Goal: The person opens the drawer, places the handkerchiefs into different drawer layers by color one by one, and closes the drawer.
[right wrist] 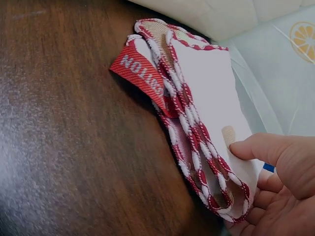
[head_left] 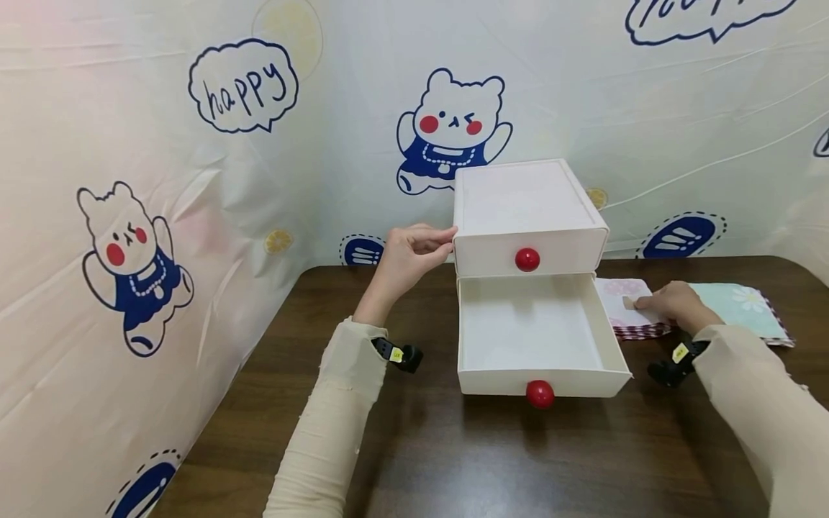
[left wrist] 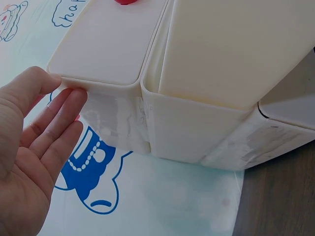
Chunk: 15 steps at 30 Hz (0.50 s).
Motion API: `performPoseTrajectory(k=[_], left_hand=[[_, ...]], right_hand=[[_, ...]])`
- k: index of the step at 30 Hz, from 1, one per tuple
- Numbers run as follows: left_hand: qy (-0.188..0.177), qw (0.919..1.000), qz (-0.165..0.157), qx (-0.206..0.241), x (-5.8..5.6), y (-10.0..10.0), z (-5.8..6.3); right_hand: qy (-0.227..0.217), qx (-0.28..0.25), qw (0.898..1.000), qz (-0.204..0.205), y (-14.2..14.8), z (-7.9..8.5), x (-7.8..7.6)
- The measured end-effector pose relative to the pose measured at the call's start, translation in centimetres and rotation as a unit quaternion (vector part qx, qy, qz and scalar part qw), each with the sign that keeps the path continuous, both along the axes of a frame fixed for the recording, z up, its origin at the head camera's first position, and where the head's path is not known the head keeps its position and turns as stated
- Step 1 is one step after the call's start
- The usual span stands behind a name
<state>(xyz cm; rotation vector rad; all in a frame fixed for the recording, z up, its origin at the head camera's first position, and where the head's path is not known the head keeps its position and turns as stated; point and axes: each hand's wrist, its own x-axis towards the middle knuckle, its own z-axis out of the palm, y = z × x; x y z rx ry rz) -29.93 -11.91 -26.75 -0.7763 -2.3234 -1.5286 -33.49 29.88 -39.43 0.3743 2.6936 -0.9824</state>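
We found the right hand (head_left: 681, 308) clamped, thumb above fingers, on the folded white cloth (head_left: 617, 292) near the far edge of the table (head_left: 499, 460). We noted the left hand (head_left: 414, 252), thumb and fingers apart, touching the drawer box (head_left: 527, 198).

table (head_left: 414, 460): dark brown wood grain, rounded far corners, soft glare on its near part. pale printed sheet (head_left: 363, 43) hangs behind table and along its left, creased there. prints: blue-outlined bears (head_left: 147, 296), "happy" bubbles (head_left: 243, 86), orange slices (head_left: 278, 242).
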Motion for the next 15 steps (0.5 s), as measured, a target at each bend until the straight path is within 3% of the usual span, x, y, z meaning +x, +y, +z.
performPoseTrajectory(k=[7, 15], left_hand=[[0.008, 1.0, -0.002, -0.004, 1.7, 0.4, 1.4], [0.007, 1.0, 0.0, -0.007, 1.8, 0.4, 1.4]], right_hand=[[0.031, -0.034, 0.999, 0.008, -0.1, 1.1, 0.6], [0.081, -0.026, 0.996, 0.019, -0.6, 2.1, 1.5]])
